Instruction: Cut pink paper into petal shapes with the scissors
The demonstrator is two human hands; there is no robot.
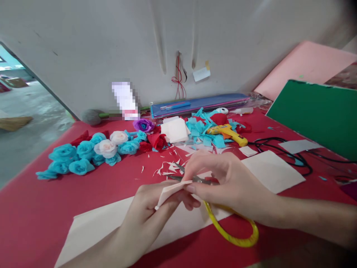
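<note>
Between my two hands is a small folded piece of white paper (171, 190). My left hand (150, 212) grips it from below, thumb along its lower side. The thumb and forefinger of my right hand (223, 182) pinch its right end. Under my hands lie scissors (231, 236) with yellow handles, partly hidden by my right hand, their blades pointing away to the left. Beneath them stretches a long white paper strip (103, 219). Small white paper scraps (164, 169) are scattered by the blades.
Blue, white and red paper flowers (83, 150) sit at the left of the red table (33, 208). A stack of white squares (175, 130), blue paper pieces (199, 128) and a yellow glue gun (228, 134) with a black cord lie behind. A green board (315, 115) leans at right.
</note>
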